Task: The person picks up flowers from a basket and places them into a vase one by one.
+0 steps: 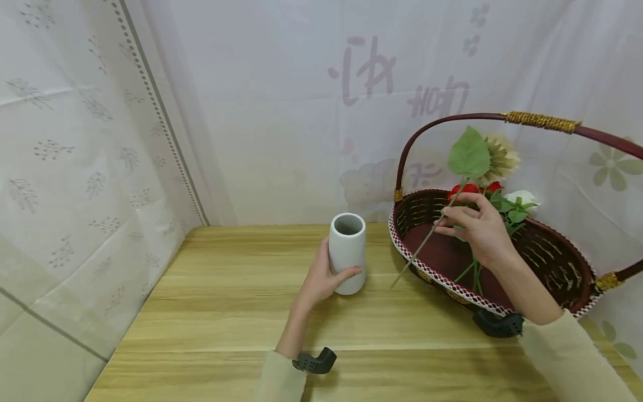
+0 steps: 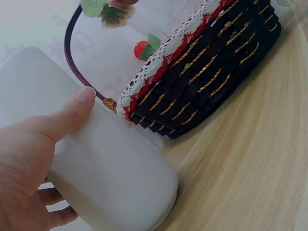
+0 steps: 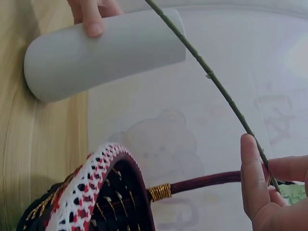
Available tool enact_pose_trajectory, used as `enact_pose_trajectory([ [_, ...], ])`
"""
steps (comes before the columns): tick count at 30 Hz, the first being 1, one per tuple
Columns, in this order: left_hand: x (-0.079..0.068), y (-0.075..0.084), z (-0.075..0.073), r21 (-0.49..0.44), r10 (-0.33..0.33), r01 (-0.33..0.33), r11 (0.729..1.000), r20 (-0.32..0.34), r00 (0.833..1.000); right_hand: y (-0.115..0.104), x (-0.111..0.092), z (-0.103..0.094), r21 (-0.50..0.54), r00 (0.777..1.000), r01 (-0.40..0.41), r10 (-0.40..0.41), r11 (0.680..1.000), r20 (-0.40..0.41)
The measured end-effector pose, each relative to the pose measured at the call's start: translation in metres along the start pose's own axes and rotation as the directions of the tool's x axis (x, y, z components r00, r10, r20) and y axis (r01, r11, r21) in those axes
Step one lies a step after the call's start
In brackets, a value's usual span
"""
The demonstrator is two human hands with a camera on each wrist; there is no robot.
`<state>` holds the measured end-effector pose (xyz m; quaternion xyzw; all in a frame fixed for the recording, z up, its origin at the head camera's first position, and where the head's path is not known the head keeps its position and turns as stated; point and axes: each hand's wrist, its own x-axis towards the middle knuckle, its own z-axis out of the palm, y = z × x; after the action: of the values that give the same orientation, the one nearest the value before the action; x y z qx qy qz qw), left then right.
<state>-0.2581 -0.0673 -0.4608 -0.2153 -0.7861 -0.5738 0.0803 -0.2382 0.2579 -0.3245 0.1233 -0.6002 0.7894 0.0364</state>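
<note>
A plain white vase [image 1: 346, 251] stands upright on the wooden table, its round mouth facing up. My left hand [image 1: 320, 280] grips it from the left side, thumb across the front. Over the basket, my right hand [image 1: 486, 231] pinches the thin green stem [image 3: 219, 85] of a flower. That flower has a broad green leaf [image 1: 469, 153] and a pale yellow head [image 1: 498, 159] seen from behind. Its stem slants down to the left, the lower end between basket and vase. Behind the right hand, a red flower [image 1: 459, 191] and a white flower [image 1: 522, 197] lie in the basket.
The dark woven basket [image 1: 442, 283] with white-and-red lace trim sits to the right of the vase. Its tall arched handle [image 1: 452, 118] rises behind the right hand. Printed curtains [image 1: 261, 123] hang along the back and left of the table [image 1: 226, 312].
</note>
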Motion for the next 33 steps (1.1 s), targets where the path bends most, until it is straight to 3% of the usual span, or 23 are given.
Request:
enact_pose_trajectory([
  [6,-0.001,0.001,0.000,-0.006,0.005,-0.005,1.000,-0.002,1.000,-0.002,0.000,0.011,0.023,0.999,0.015,-0.016,1.000,0.050],
  [16,-0.001,0.002,0.000,-0.016,-0.026,0.026,1.000,0.006,1.000,-0.003,0.001,0.026,-0.053,0.998,0.002,0.001,0.999,0.069],
  [33,-0.001,0.002,-0.001,-0.012,-0.026,0.026,1.000,-0.005,1.000,-0.007,0.014,0.055,-0.143,0.996,0.058,-0.048,0.988,0.077],
])
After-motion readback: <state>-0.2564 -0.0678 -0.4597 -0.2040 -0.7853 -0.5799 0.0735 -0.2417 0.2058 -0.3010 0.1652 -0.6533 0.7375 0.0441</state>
